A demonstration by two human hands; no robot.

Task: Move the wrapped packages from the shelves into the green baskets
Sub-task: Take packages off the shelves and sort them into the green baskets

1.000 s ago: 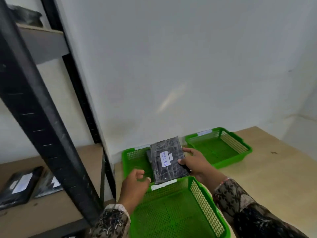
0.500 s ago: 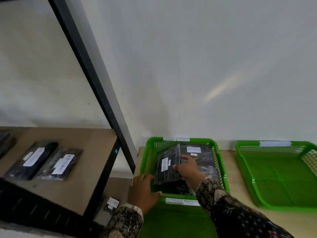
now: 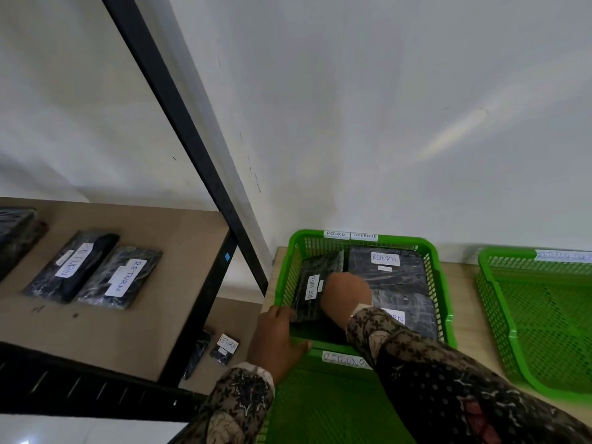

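one black-framed shelf stands at your left, two labelled packs lying on its board. the far green basket holds flat packages. the wrapped package leans tilted against its left wall, your right hand curling its fingers on it. your left hand rests on the near rim, fingers relaxed.

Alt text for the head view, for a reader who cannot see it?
A person's right hand holds a tilted black wrapped package labelled RETURN inside a green basket beside two other packages, while the left hand rests on its near rim. Two more RETURN packages lie on the shelf at left.
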